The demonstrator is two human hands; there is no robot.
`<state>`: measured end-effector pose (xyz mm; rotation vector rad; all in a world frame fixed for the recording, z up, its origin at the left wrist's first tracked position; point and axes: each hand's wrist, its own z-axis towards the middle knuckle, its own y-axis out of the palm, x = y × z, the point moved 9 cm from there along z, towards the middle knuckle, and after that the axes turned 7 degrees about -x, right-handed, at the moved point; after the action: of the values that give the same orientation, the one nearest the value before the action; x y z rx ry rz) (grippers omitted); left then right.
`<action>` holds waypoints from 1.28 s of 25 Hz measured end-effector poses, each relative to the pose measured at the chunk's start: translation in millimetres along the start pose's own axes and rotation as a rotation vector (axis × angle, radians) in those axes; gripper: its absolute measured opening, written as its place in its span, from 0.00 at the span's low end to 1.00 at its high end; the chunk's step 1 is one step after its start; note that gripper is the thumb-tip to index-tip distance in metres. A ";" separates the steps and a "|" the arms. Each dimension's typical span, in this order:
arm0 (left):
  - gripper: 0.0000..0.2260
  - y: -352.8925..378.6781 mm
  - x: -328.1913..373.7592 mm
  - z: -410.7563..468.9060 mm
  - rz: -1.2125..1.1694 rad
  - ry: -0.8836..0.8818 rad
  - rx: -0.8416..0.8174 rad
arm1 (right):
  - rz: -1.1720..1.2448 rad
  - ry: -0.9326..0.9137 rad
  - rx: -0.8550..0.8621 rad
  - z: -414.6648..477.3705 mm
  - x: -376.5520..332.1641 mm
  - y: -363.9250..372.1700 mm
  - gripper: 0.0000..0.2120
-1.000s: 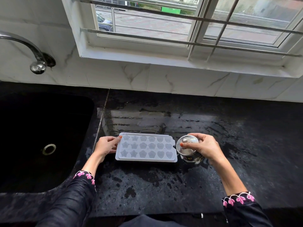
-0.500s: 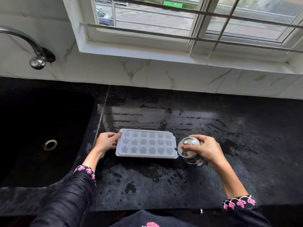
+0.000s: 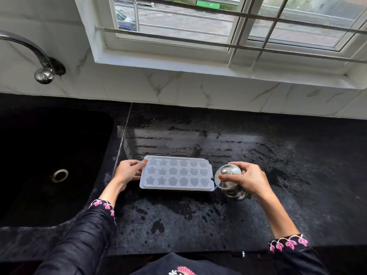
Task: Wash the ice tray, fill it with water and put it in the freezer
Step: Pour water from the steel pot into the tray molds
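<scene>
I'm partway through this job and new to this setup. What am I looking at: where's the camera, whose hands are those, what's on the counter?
There is no machine: these are a person's two bare hands, filmed by one wide-angle camera worn on the head, looking forward and down. On the wet black counter lies a pale ice tray with star, flower and heart cells. The left hand holds its left edge. The right hand grips the top of a small steel jug at the tray's right end, spout towards it. A dark sink and a tap are on the left, a window beyond. Whether the cells hold water I cannot tell.
</scene>
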<state>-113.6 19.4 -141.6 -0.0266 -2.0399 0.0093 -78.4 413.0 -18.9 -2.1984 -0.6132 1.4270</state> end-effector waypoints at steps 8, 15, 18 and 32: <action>0.15 -0.6 -1.6 2.0 0.000 -0.009 -0.010 | -0.011 0.002 0.000 -0.3 0.4 -0.7 0.26; 0.14 -0.9 -4.5 4.9 -0.031 -0.012 0.003 | -0.027 -0.012 0.008 -1.4 -2.3 -2.6 0.25; 0.14 -1.2 -5.2 4.6 -0.023 -0.012 0.004 | -0.020 -0.014 0.016 -1.8 -2.4 -3.2 0.26; 0.16 -1.5 -3.1 1.4 -0.036 -0.008 0.001 | 0.018 -0.045 -0.025 -0.6 -15.5 12.3 0.27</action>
<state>-113.4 17.9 -145.0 0.0105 -2.0481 -0.0117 -82.0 394.0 -14.7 -2.2020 -0.6315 1.4888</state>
